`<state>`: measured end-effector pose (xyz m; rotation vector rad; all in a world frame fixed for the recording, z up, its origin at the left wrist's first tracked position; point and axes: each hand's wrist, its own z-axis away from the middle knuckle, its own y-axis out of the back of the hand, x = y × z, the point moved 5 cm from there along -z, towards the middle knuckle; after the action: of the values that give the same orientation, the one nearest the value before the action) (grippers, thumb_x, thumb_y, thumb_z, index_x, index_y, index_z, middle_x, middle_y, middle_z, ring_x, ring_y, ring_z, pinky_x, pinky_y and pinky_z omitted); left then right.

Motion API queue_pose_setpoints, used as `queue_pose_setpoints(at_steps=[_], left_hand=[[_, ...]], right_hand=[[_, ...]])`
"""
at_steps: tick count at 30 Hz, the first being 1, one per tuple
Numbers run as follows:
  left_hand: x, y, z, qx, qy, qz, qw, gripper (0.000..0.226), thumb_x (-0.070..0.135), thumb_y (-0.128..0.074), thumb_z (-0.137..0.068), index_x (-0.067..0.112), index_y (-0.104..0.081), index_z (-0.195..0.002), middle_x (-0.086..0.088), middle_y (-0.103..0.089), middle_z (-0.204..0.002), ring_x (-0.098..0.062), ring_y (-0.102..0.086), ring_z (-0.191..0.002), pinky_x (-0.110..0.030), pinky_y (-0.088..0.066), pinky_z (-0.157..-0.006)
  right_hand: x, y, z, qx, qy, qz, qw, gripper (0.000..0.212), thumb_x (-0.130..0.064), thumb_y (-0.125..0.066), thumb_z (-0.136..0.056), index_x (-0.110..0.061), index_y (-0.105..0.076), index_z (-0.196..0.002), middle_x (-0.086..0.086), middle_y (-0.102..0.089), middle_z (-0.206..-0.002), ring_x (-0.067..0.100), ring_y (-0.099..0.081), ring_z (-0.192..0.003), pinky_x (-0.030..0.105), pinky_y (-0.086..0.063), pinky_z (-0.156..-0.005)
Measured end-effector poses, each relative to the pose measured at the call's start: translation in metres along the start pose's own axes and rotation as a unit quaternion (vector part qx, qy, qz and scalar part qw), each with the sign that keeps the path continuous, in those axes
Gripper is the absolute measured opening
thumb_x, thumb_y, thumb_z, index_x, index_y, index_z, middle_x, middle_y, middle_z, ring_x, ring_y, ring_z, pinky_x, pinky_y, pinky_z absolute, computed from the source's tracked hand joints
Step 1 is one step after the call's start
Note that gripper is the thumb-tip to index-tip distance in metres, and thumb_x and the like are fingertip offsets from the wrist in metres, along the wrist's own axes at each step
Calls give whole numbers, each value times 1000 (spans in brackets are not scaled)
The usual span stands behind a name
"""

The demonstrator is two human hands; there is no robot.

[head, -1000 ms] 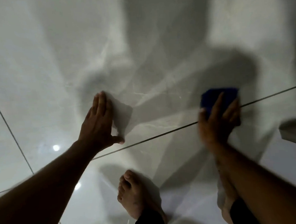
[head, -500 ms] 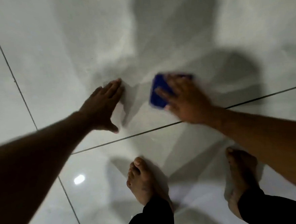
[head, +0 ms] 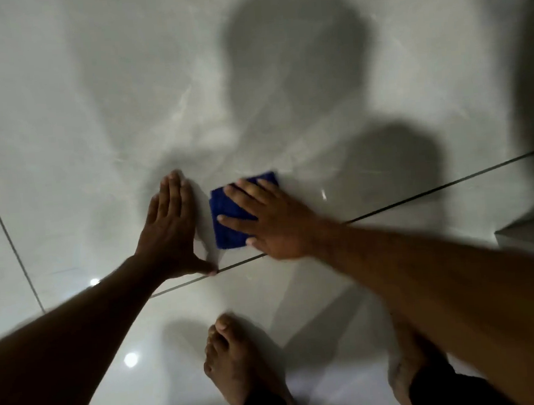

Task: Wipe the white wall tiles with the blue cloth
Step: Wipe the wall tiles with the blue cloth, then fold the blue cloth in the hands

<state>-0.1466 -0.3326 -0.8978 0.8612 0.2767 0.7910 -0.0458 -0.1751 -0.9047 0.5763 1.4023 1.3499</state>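
right hand [head: 273, 221] flat, fingers straight, pressing blue cloth [head: 230, 236] on wall tile [head: 313, 72] just above grout line [head: 432, 190] — left hand [head: 169, 228] flat, empty, just left of cloth.

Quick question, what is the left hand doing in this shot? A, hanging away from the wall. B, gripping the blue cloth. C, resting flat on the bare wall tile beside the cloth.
C: the left hand lies flat, fingers straight, on the wall tile beside the blue cloth, which the right hand presses.
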Motion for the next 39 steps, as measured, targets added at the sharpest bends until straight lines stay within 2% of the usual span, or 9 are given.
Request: queue_pose_setpoints(at_steps=[2, 5, 11, 14, 17, 20, 24, 31, 39], left_hand=[[-4, 0, 2, 10, 22, -9, 1000, 176, 87, -69, -24, 0, 22, -147, -26, 24, -156, -38, 26, -144, -49, 4, -119], [-2, -1, 9, 16, 40, -3, 999, 173, 85, -71, -28, -6, 16, -146, -32, 20, -155, -42, 24, -144, -52, 2, -119], [32, 7, 13, 38, -15, -7, 999, 159, 72, -76, -43, -10, 12, -147, -33, 22, -154, -45, 22, -143, -50, 5, -119], [87, 11, 14, 22, -45, 59, 997, 142, 73, -68, -58, -5, 7, -150, -26, 16, -158, -41, 14, -147, -47, -1, -121], [125, 21, 22, 106, 91, 245, 959, 82, 57, -56, -72, 10, -42, -137, -16, -54, -133, -34, -47, -119, -41, -44, -97], [132, 16, 20, 87, 284, 441, 847, 54, 48, -63, -74, 18, -53, -118, -2, -67, -103, -21, -63, -88, -37, -58, -73], [128, 12, 9, 8, 344, 572, 744, 37, 19, -76, -77, 15, -58, -109, -4, -65, -96, -17, -64, -80, -28, -57, -61], [142, 123, 68, -7, 199, 482, 853, 24, 29, -74, -73, 26, -52, -82, 5, -51, -90, -14, -52, -77, -29, -46, -61], [146, 398, 267, -53, 101, 602, 791, 30, 18, -68, -65, 18, -65, -96, -2, -70, -86, -16, -65, -74, -25, -50, -55]], right_hand=[[49, 14, -10, -20, 86, 73, 993, 64, -48, -47, -91, -32, -30, -151, 18, -22, -161, 39, -21, -147, 54, -18, -118], [127, 28, 27, 63, -183, 68, 979, 61, -49, -44, -95, -29, -30, -151, 23, -25, -158, 43, -27, -143, 54, -21, -117], [80, 2, 132, 129, -636, -97, 755, 61, -43, -39, -97, -16, -32, -151, 34, -22, -155, 53, -25, -140, 62, -21, -114], [21, 4, 84, 100, -543, -170, 816, 55, -38, -39, -98, -18, -37, -149, 34, -20, -156, 52, -21, -142, 61, -21, -115], [-4, 4, 53, 2, -403, -252, 880, 52, -31, -33, -102, -19, -25, -153, 29, -6, -160, 49, -3, -147, 63, -14, -116], [15, 21, 58, 12, -461, -483, 745, 49, -34, -35, -103, -14, -36, -148, 20, -24, -159, 38, -24, -145, 56, -25, -117], [35, 50, 84, 86, -477, -690, 538, 55, -45, -19, -105, -14, -47, -141, 6, -51, -146, 17, -51, -130, 25, -41, -97], [-13, 136, 118, 173, -551, -612, 540, 26, -12, -54, -92, -18, -65, -114, 3, -66, -107, 23, -59, -105, 31, -45, -83], [-132, 425, 156, 226, -491, -680, 496, 46, -18, -74, -80, -15, -56, -122, 2, -68, -111, 16, -66, -97, 23, -52, -72]])
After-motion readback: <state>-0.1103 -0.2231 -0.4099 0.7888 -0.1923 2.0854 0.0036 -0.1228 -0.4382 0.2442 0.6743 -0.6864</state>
